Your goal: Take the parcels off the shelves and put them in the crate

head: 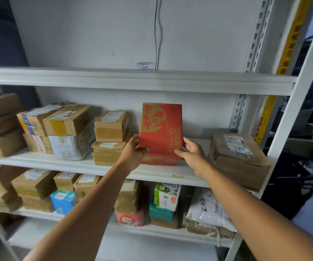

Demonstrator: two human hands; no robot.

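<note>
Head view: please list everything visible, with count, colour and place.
shelf rack: one, white, fills the view
red box: one, red with gold print, upright on the middle shelf
stacked boxes: two, brown, just left of the red box
cardboard boxes: several, brown, left on both shelves
wrapped parcel: one, brown, middle shelf, right end
blue box: one, blue, lower shelf
carton: one, green and white, lower shelf
white bag: one, white, lower shelf, right
left hand: one, grips the red box's left edge
right hand: one, holds its right edge
</note>
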